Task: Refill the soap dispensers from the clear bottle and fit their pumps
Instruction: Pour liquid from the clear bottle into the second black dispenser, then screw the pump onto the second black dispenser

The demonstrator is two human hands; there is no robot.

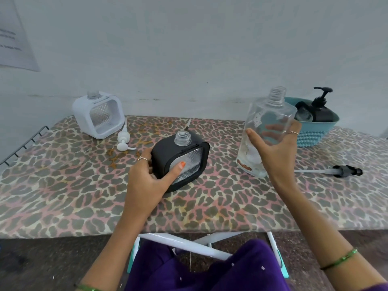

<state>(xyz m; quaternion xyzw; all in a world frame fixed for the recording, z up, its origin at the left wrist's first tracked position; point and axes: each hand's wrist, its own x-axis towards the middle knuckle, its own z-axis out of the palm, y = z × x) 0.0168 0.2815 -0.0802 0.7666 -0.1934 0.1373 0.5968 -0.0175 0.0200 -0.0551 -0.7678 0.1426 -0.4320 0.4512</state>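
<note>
Gripping the square black dispenser point(180, 159), left hand point(147, 177); right hand point(277, 150) clasps the clear ribbed-neck bottle point(266, 131) above the leopard-print bench point(84, 196); a black pump point(344, 171) lies beside it.

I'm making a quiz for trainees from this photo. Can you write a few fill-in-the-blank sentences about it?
1. The left hand grips the ____ soap dispenser.
2. The right hand holds the clear bottle, whose neck has no ____.
3. The white pump lies beside the ____ dispenser.
4. The teal basket holds a ____ pump bottle.

Missing words: black; cap; white; black

Two dispensers point(98, 114) point(180, 160), one clear bottle point(266, 131), three pumps point(123, 139) point(344, 171) point(321, 97) (perhaps more).
</note>
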